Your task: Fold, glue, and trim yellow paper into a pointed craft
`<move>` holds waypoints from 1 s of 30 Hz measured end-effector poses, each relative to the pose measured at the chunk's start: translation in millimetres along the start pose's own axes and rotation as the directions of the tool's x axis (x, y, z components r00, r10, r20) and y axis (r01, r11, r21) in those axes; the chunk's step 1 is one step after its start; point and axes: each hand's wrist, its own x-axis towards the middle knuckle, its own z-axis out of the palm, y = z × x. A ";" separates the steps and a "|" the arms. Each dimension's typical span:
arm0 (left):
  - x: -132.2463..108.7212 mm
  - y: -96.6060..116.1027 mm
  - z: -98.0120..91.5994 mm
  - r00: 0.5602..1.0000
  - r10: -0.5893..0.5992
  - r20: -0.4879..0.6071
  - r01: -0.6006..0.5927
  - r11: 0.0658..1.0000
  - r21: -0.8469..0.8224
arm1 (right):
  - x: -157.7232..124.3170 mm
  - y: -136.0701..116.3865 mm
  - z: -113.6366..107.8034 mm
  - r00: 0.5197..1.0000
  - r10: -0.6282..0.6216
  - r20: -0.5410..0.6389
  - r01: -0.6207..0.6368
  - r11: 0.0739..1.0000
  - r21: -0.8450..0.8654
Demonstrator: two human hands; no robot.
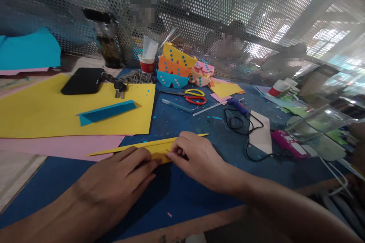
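A folded strip of yellow paper lies across the blue table in front of me, its thin ends sticking out to both sides. My left hand presses on it from the left with curled fingers. From the right, my right hand pinches the strip, thumb and fingers closed on it. Beyond the left hand, a folded blue paper strip rests on a large yellow sheet. Scissors with one yellow and one red handle lie past my hands, beside a pale blue pen-like tool.
Paper glasses shapes stand near the perforated metal screen. A phone, keys, a jar and a red-white cup sit back left. A blue glue gun trails a black cord toward a pink power strip.
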 end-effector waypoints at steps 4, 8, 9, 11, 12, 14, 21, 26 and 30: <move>-0.1 0.0 0.9 1.000 -0.009 -0.007 0.008 0.999 -0.042 | 0.3 0.3 0.3 1.000 0.002 -0.009 -0.002 1.000 0.007; 0.3 -0.9 2.3 1.000 0.002 -0.014 -0.002 1.000 -0.025 | -0.1 1.3 1.6 1.000 -0.008 -0.020 0.009 1.000 0.019; 0.4 -0.9 2.2 1.000 0.007 -0.013 -0.007 1.000 -0.012 | -0.1 1.4 2.0 1.000 -0.010 -0.024 0.010 1.000 0.020; 0.3 -0.5 1.7 1.000 0.012 -0.007 -0.012 1.000 0.010 | 0.1 1.5 2.5 1.000 -0.008 -0.027 0.008 1.000 0.018; 0.1 -0.2 1.4 1.000 0.015 -0.001 -0.015 1.000 0.017 | 0.3 1.5 2.8 1.000 -0.005 -0.027 0.006 1.000 0.017; -0.6 0.1 1.3 1.000 0.014 0.007 -0.014 1.000 0.021 | 0.6 1.7 3.1 1.000 -0.003 -0.028 0.004 1.000 0.015; -1.1 1.5 1.2 1.000 -0.015 -0.005 0.015 1.000 -0.012 | 1.3 2.3 3.8 0.999 -0.007 -0.033 0.007 1.000 0.017; 0.0 2.2 -0.1 0.999 0.023 -0.027 -0.021 0.999 0.043 | 2.1 0.3 3.6 1.000 0.011 -0.023 -0.010 1.000 0.012; 0.1 1.7 0.2 0.998 0.051 -0.026 -0.050 0.998 0.034 | 2.5 -0.4 3.9 1.000 0.016 -0.023 -0.016 1.000 0.009</move>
